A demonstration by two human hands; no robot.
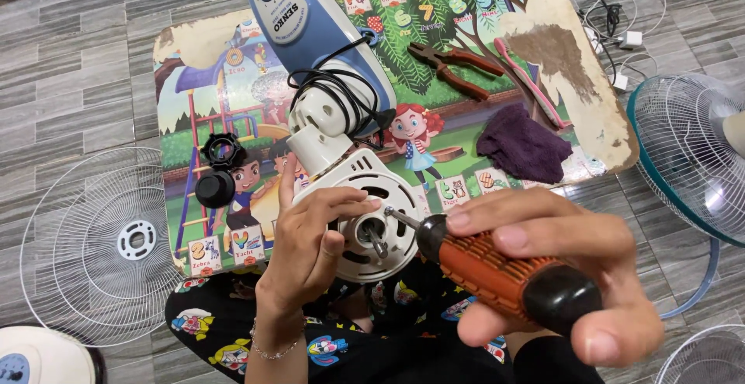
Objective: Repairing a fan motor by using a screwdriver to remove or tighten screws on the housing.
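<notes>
Left hand [310, 236]: closed loosely against the front of the white round plastic fan motor housing [365, 213]; fingers [341, 209] curled onto its face just beside the bare steel shaft [378, 242]; the housing is seemingly steadied so that it cannot turn under the tool.

Right hand [543, 275]: wrapped shut around the orange ribbed handle of a screwdriver [497, 271]; the thumb is laid along the top and the black butt is seated toward the palm, a hold that lets pressure be put along the blade.

Screwdriver tip [390, 213]: brought to the housing face, near the left fingertips; whether it sits in a screw head cannot be told.

Fan body: the blue and white stand with its dial [295, 12] is laid flat on the low bench with a colourful cartoon picture top [202, 43], motor end overhanging toward the lap, black cord [334, 93] coiled around the neck.

Set aside: two black round plastic nuts [217, 171] kept together on the bench; red-handled pliers [458, 66], a pink-handled tool [531, 81] and a dark purple cloth [521, 150] within reach to the right.

Floor: a white wire fan guard [101, 244] to the left; a teal-rimmed guard [691, 159] to the right.
</notes>
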